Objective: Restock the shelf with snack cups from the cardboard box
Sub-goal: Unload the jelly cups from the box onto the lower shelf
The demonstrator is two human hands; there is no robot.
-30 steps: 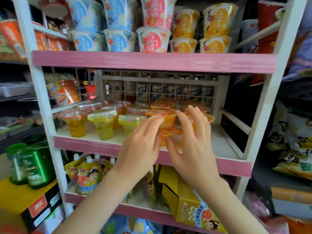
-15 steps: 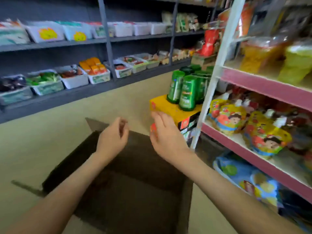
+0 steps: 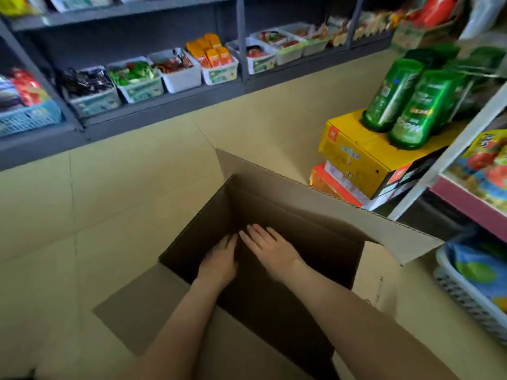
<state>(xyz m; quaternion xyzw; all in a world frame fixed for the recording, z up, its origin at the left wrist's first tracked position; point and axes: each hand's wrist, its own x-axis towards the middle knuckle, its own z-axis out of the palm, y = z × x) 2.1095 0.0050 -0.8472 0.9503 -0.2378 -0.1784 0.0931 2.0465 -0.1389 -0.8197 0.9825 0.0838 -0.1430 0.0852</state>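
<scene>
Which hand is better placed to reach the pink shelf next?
Right, probably: left hand and right hand are both open in the box, but the right is nearer the shelf.

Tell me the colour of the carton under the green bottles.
The carton is yellow; head view shows it best.

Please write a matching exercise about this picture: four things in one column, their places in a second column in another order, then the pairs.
1 green bottles
2 right hand
3 yellow box
4 white tubs

A on the grey shelf
B inside the cardboard box
C on the yellow box
D on the orange box

Pairs: 1-C, 2-B, 3-D, 4-A
</scene>
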